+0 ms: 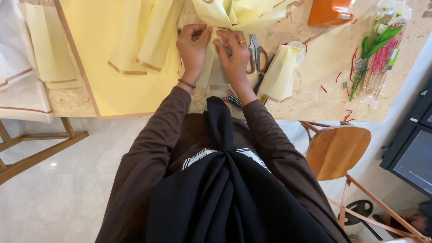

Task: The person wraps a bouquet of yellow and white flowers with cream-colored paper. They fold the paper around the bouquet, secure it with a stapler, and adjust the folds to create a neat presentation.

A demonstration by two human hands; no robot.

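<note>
Pinching yellow paper [211,67], table edge [315,118] near.

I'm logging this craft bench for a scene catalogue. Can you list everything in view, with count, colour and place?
Paper sheets: several, pale yellow, table left and top.
Folded piece: one, pale yellow, between both hands.
Scissors: one, red handles, right of hands.
Folded paper: one, yellow, beside scissors.
Orange box: one, top right.
Flowers: one wrapped bundle, green stems, far right.
Stool: one, wooden, right.
Table: one, beige.
Left hand: pinching piece.
Right hand: pinching piece.
</note>
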